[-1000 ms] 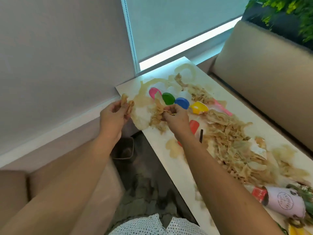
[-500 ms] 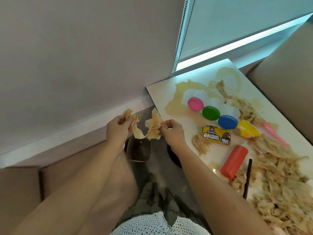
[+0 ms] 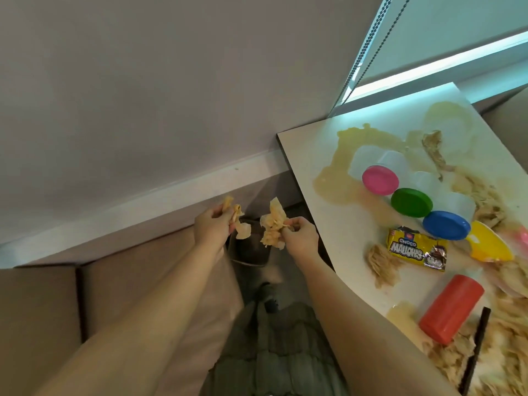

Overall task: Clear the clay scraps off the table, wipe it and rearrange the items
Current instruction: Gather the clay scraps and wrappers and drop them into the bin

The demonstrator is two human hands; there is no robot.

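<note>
Beige clay, in two lots, is held clear of the table. Left hand (image 3: 211, 227), near frame centre: fingers curled round a thin scrap (image 3: 239, 225) that droops from the grip. Right hand (image 3: 300, 236), at 3 o'clock of the left: thumb and fingertips pinch a crumpled clump (image 3: 273, 227). The two lots hang apart, both over a dark bin (image 3: 249, 254) on the floor at 6 o'clock of the hands.

White table (image 3: 300, 172): fills the frame from 2 to 5 o'clock, its near edge just beside the right forearm, its top smeared with a pale clay film. On it, white tubs lie in a row running toward 4 o'clock, capped by a pink lid (image 3: 380, 180), a green lid (image 3: 411, 202) and a blue lid (image 3: 446, 225), each close to the next.

Yellow piece (image 3: 490, 246): at 3 o'clock of the blue lid, just beside it. Wrapper (image 3: 414, 249): at 7 o'clock of the blue lid, lying flat. Small heap (image 3: 381, 265) of scraps: at 8 o'clock of the wrapper, just beside it. Red tube (image 3: 451, 308): on its side at 6 o'clock of the wrapper. Black stick (image 3: 476, 347): at 4 o'clock of the tube. Large pile (image 3: 511, 332) of scraps: at the frame's 4 o'clock, around the stick. Bead cord (image 3: 360, 50): hangs at 1 o'clock.
</note>
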